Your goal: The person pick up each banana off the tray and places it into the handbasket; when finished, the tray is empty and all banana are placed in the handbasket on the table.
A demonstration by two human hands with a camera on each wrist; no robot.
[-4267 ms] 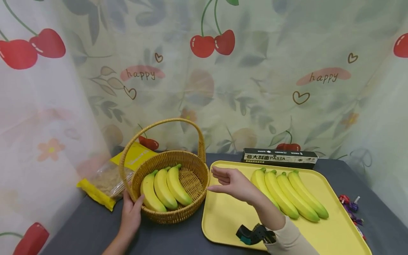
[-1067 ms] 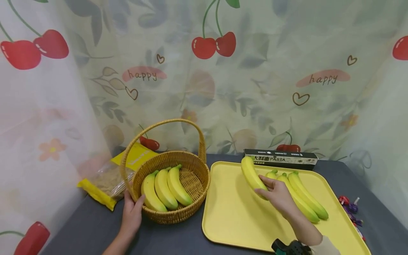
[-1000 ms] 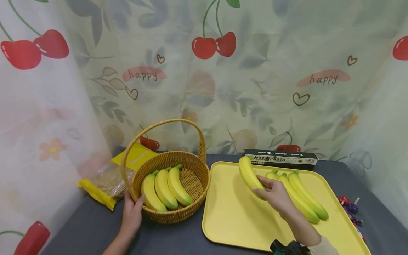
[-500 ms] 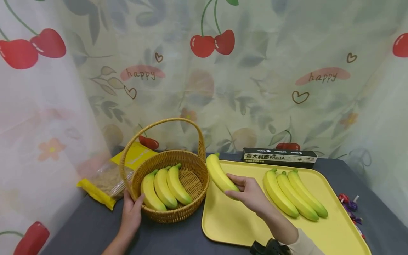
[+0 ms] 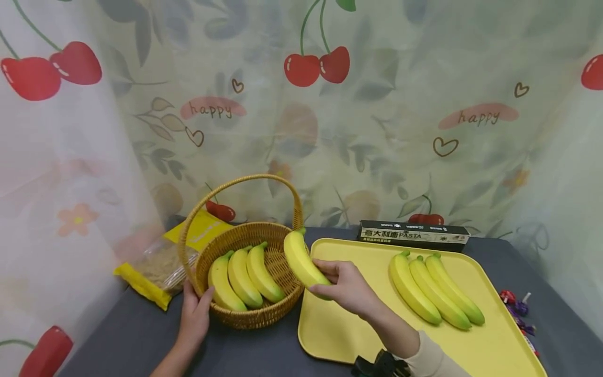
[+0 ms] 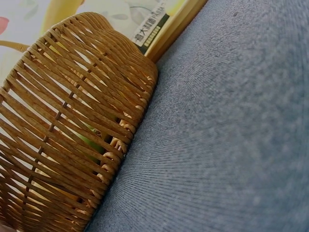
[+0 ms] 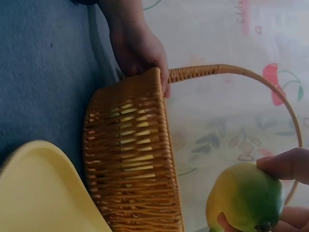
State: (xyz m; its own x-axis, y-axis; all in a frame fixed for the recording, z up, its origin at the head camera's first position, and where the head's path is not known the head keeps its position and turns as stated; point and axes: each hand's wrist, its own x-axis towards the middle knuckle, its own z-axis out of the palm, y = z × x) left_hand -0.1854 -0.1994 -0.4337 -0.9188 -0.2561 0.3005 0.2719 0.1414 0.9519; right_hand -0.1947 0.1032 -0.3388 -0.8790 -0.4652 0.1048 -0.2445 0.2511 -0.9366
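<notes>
1 banana [image 5: 301, 260] in R grip [image 5: 347, 287], nr bskt [image 5: 256, 318].

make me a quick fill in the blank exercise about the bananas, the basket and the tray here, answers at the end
1. Lying in the wicker basket are ____ bananas.
2. The left hand grips the wicker basket, while the right hand holds a ____.
3. The black box behind the yellow tray shows the Latin-letter word ____.

Missing words: three; banana; PASTA
</notes>
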